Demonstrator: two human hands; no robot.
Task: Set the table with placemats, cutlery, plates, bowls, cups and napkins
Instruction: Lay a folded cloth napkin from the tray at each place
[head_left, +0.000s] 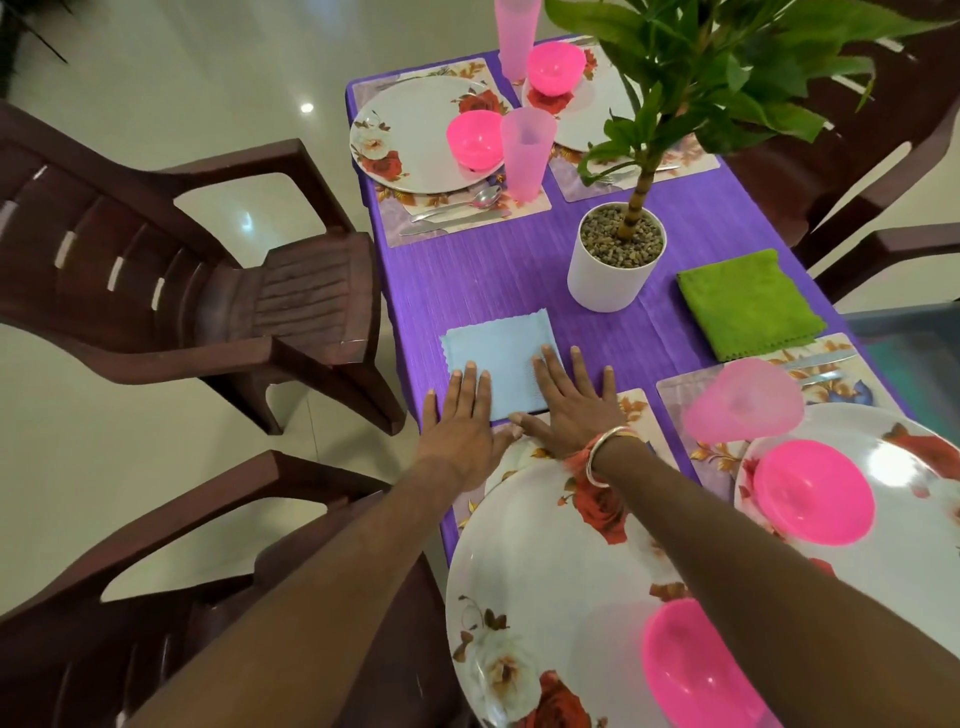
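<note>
A big flowered plate (545, 571) lies closest, on a placemat (636, 410) at the near edge of the purple tabletop (467, 270), and a pink bowl (691, 670) sits on its right part. Both arms reach over this plate.

The left hand (457, 426) and the right hand (571, 405) lie flat, palms down, with the fingers straight and a little spread. Their fingertips press on a light blue napkin (498, 353). This napkin lies flat on the tabletop just beyond the near placemat, by the left edge of the tabletop. The right wrist wears a bangle (602, 452).

To the right is a second plate (909, 493) with a pink bowl (813, 493) on it, and a pink cup (743, 400) is just beyond it. A folded green cloth (750, 304) lies further back, beside a white plant pot (613, 275) in the middle.

At the far left place there is a plate (415, 135) with a bowl (475, 140), a cup (524, 153) and a spoon (467, 200) on a placemat. A brown chair (208, 260) stands on the left.
</note>
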